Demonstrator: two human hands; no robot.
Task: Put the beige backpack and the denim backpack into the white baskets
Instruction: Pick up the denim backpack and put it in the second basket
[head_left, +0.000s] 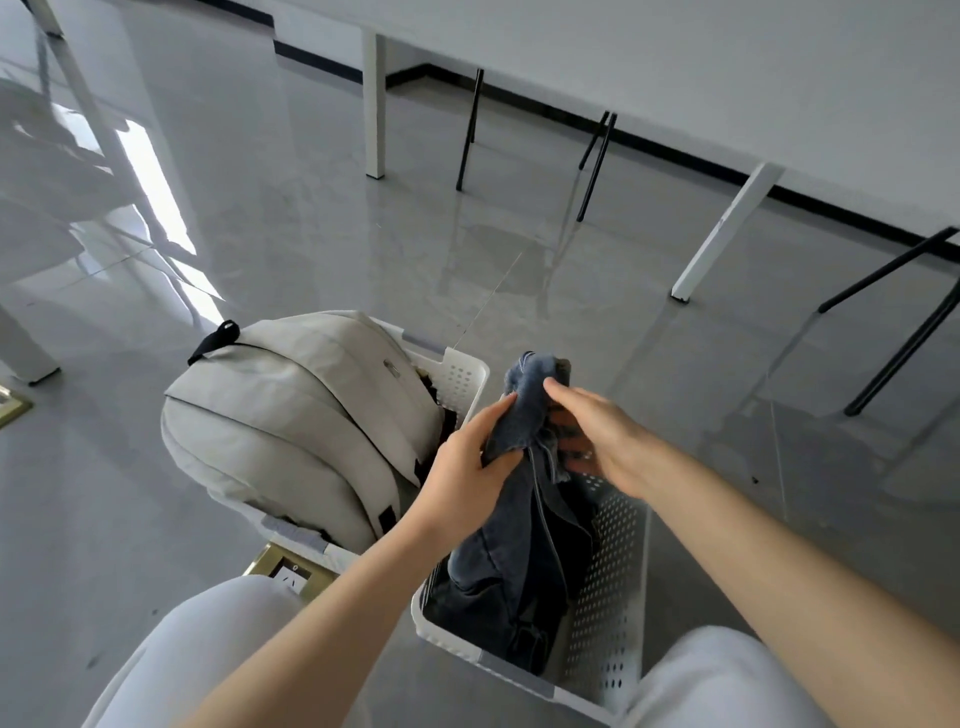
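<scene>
The beige backpack (291, 415) lies on its side in the left white basket (462, 371), bulging over the rim, black top loop pointing up-left. The denim backpack (519, 561) stands upright inside the right white basket (608, 587), its lower part down in the basket. My left hand (462, 473) pinches the denim's upper fabric from the left. My right hand (602, 436) grips the same top part from the right, just above the basket's far rim.
Both baskets stand on a glossy grey floor between my knees in white trousers. A brass floor socket (288, 566) sits beside the left basket. White table legs (722, 234) and black chair legs (597, 161) stand beyond, under a white table.
</scene>
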